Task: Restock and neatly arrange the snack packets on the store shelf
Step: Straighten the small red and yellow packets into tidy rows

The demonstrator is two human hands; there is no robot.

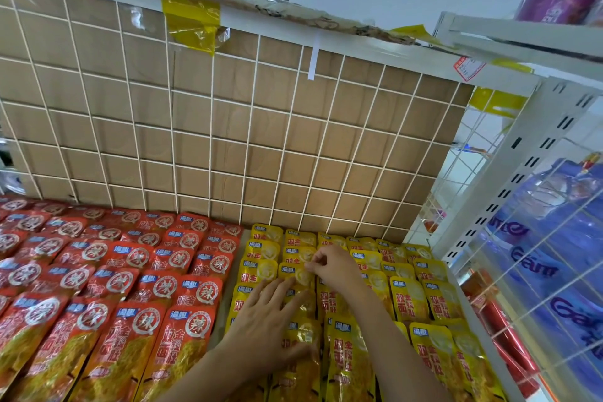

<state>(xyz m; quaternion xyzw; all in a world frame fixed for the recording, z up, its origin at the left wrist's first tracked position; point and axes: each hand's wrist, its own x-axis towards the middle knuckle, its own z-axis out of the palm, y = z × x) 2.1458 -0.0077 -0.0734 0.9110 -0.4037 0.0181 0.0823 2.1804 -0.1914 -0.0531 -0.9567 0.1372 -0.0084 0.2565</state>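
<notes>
Resting the left hand flat on the yellow packets near the front of the shelf, palm down, fingers straight and spread. Pinching the top edge of a single yellow packet with the right hand, thumb and fingertips curled together, further back in the same column. Lying in overlapping rows across the shelf: yellow packets on the right part, red packets on the left, with a narrow bare strip between. Standing behind them, a white wire grid backed by cardboard, with yellow tape sticking over its top edge
</notes>
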